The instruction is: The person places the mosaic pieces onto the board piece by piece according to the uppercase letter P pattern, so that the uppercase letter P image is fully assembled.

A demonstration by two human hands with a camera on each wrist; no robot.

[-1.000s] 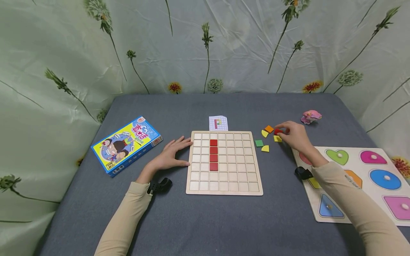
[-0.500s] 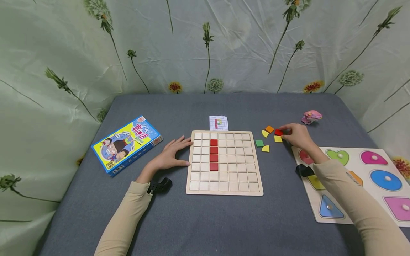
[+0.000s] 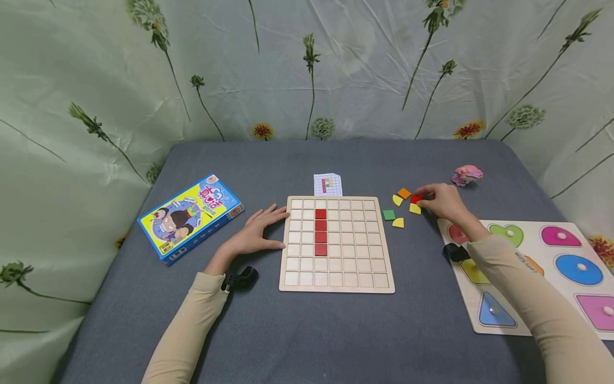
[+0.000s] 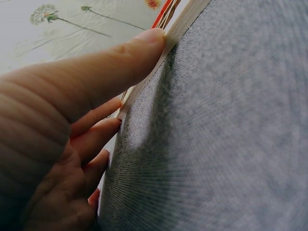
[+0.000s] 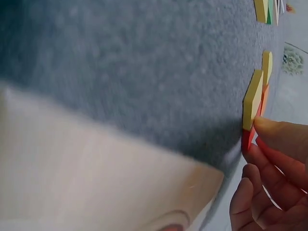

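Observation:
A wooden grid board (image 3: 355,264) lies mid-table, with several red square tiles (image 3: 320,232) in one column. My left hand (image 3: 251,234) rests against its left edge, fingers extended; the left wrist view shows the thumb (image 4: 144,45) touching the board's side. Right of the board, my right hand (image 3: 446,204) has thumb and fingers around a loose red tile (image 3: 416,199). In the right wrist view the thumb (image 5: 274,132) is at the corner of a yellow tile (image 5: 252,101) that adjoins the red tile (image 5: 247,139). The red tile is partly hidden by the fingers.
Close by lie an orange tile (image 3: 404,193), a green tile (image 3: 389,215) and yellow quarter-round pieces (image 3: 398,223). A pattern card (image 3: 328,184) is behind the board. Around are a blue-yellow box (image 3: 192,218), a knobbed shape puzzle (image 3: 551,277) and a pink figurine (image 3: 467,175).
Over the last second my right hand shifts slightly around the red tile. The neighbouring yellow tile moves and turns a little. My left hand and the board stay in place.

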